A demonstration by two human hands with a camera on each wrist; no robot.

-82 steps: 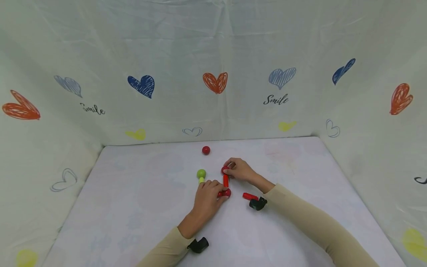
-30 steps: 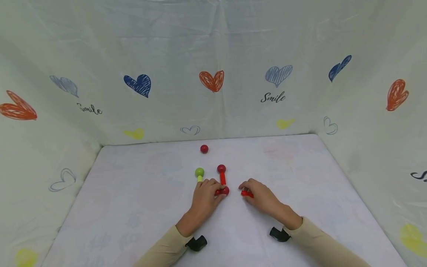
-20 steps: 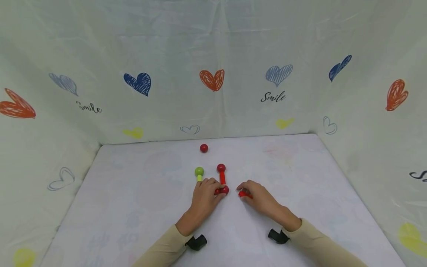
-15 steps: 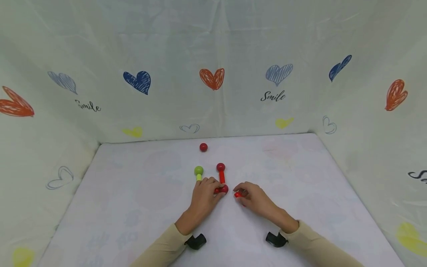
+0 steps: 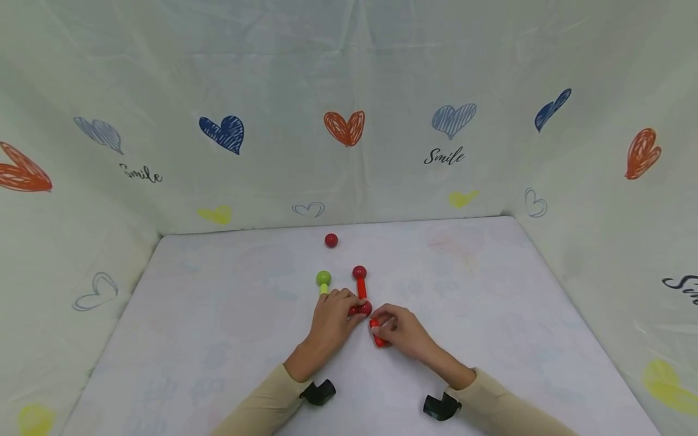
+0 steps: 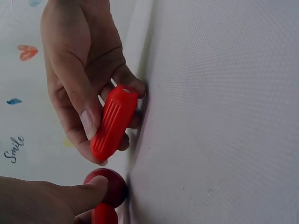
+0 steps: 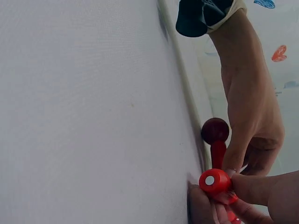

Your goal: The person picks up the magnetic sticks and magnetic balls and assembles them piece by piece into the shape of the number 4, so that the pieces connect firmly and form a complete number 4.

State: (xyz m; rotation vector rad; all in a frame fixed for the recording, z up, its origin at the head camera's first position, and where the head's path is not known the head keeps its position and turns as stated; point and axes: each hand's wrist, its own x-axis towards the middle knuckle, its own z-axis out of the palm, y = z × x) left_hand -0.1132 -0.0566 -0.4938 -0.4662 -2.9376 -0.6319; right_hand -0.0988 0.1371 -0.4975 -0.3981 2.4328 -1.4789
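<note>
In the head view my left hand [image 5: 331,318] pinches a red ball [image 5: 367,308] between thumb and forefinger. A red rod [image 5: 362,289] runs from that ball to another red ball [image 5: 359,272] farther back. Part of a further red piece shows under the left fingers. My right hand [image 5: 406,333] holds a loose red rod [image 5: 377,336] just right of and nearer than the pinched ball. The left wrist view shows this ribbed rod [image 6: 114,123] between right thumb and fingers, its lower end close over the ball [image 6: 114,189]. A silvery disc marks the rod's end [image 7: 210,180].
A green ball [image 5: 323,278] with a light-green rod stands beyond the left hand, the rod partly hidden by its fingers. Farther back on the white table [image 5: 234,339] lies a single red ball [image 5: 331,240]. A printed curtain [image 5: 283,139] encloses the table's back and sides.
My right hand let go of the far red ball, picked up the loose red rod on the right and brought it left, turning it, to the pinched ball. The left hand stayed put.
</note>
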